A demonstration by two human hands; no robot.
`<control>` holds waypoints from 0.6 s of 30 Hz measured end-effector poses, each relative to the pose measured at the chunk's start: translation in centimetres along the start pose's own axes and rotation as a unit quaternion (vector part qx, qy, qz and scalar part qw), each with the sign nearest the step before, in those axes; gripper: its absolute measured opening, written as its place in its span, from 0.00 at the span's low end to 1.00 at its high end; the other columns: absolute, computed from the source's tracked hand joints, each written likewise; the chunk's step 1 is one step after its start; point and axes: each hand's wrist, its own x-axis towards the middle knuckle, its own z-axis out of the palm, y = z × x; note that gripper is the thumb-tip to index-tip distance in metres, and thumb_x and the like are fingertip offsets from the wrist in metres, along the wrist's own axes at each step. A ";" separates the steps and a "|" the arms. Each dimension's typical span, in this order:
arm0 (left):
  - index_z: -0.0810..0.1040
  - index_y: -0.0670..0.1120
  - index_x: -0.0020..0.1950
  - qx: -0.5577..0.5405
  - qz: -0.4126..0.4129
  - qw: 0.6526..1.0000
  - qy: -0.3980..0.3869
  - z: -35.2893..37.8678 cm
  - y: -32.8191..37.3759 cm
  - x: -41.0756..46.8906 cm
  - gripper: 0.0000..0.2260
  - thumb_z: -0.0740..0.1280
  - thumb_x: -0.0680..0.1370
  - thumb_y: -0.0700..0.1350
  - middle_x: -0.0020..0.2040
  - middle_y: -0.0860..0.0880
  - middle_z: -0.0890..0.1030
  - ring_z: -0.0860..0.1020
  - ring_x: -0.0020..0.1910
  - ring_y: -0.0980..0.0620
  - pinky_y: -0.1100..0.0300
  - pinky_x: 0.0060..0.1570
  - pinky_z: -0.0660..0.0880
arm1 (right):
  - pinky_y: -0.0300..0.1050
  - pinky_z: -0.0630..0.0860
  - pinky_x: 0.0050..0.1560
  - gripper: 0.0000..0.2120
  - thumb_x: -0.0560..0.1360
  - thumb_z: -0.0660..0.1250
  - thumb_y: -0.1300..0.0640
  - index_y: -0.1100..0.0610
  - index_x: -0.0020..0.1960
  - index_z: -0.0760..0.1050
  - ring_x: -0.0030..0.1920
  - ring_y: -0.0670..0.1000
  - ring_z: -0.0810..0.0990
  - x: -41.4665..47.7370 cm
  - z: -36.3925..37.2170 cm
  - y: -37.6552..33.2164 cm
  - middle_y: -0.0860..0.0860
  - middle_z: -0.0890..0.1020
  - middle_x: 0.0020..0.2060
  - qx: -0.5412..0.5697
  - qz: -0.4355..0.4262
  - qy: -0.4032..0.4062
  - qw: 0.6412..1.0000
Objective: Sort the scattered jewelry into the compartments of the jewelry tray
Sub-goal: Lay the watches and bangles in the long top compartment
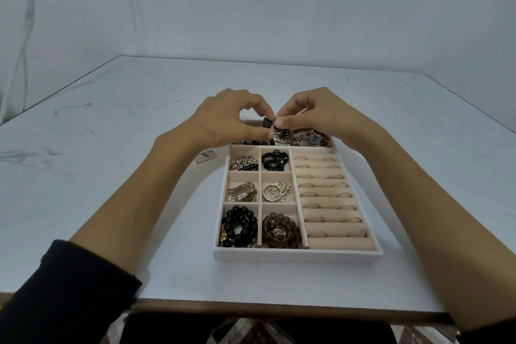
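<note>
Left hand (pixel 231 117) and right hand (pixel 315 117) both curled, fingertips nearly meeting, each pinching the silver-cased, dark-dialled wristwatch (pixel 282 135) by its black strap. Held at 12 o'clock of the white, beige-lined jewelry tray (pixel 296 255), over the far middle cell; touching the lining or not, cannot tell.

Judged nearly done, with seating this watch apparently the step left.

- **At 9 o'clock, six square cells:** silver chain (pixel 244 163), black pieces (pixel 275 160), metal leaf brooch (pixel 241 193), silver hoops (pixel 276 191), black bead bracelet (pixel 240 225), brown bead bracelet (pixel 280 229).
- **At 3 o'clock:** beige ring rolls (pixel 329 204) carrying thin rings.
- **At 1 o'clock:** a tangle of mixed pieces (pixel 310 138).
- **At 10 o'clock, on the pale surface (pixel 111 148):** a small scrap (pixel 206 155).
</note>
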 end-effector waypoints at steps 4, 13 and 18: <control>0.77 0.65 0.45 -0.042 -0.030 0.998 -0.022 0.2 0.2 0.1 0.14 0.70 0.62 0.63 0.51 0.64 0.77 0.71 0.59 0.57 0.48 0.63 0.68 | 0.38 0.76 0.44 0.12 0.69 0.76 0.56 0.61 0.49 0.81 0.40 0.45 0.81 0.1 0.1 0.0 0.56 0.84 0.45 -0.001 0.008 0.006 1.000; 0.79 0.52 0.56 -0.131 -0.032 0.990 -0.041 0.3 -0.7 -0.3 0.12 0.72 0.74 0.51 0.55 0.57 0.78 0.74 0.59 0.57 0.70 0.48 0.66 | 0.41 0.77 0.50 0.11 0.70 0.74 0.52 0.57 0.49 0.82 0.45 0.45 0.83 0.0 -0.2 0.3 0.52 0.85 0.45 0.009 0.017 -0.018 1.000; 0.78 0.51 0.58 -0.195 -0.082 0.976 0.048 0.3 -1.1 -0.4 0.12 0.67 0.77 0.53 0.55 0.55 0.79 0.77 0.53 0.59 0.66 0.47 0.71 | 0.37 0.71 0.50 0.12 0.74 0.69 0.47 0.51 0.53 0.81 0.53 0.43 0.79 -0.2 -0.2 0.8 0.47 0.83 0.51 0.043 0.025 0.033 0.998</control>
